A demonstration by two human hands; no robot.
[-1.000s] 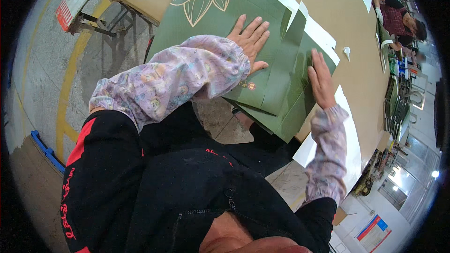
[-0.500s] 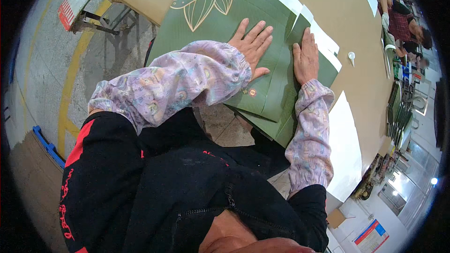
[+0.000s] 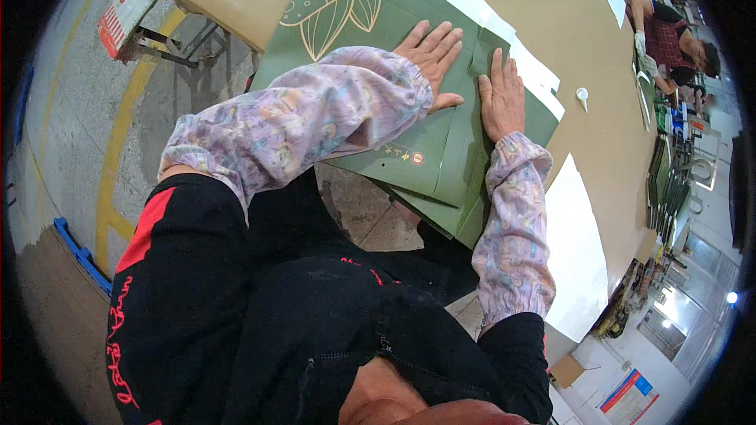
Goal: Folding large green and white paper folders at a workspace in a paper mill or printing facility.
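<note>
A large green printed cardboard sheet (image 3: 402,145) with gold leaf-shaped line art lies in front of me, overhanging the table's near edge. My left hand (image 3: 431,59) rests flat on it, fingers spread, near the middle. Further right, my right hand (image 3: 502,98) lies along a creased flap of the same sheet, its fingers stretched out and close together. Neither hand grips anything. White sheet edges (image 3: 543,71) show beyond the green sheet's far side. Whether several green sheets are stacked cannot be made out fully.
The brown tabletop (image 3: 567,16) carries a small white nozzle-like cap (image 3: 582,97) and a white sheet (image 3: 573,252) at right. Another person (image 3: 676,43) works at the far right, near stacked green pieces (image 3: 665,189). A blue-edged pallet-like thing (image 3: 81,256) lies at left.
My right hand has shifted slightly left along the flap, and my left hand slightly up and right. The green sheet appears a little further left. The other person has leaned into view more.
</note>
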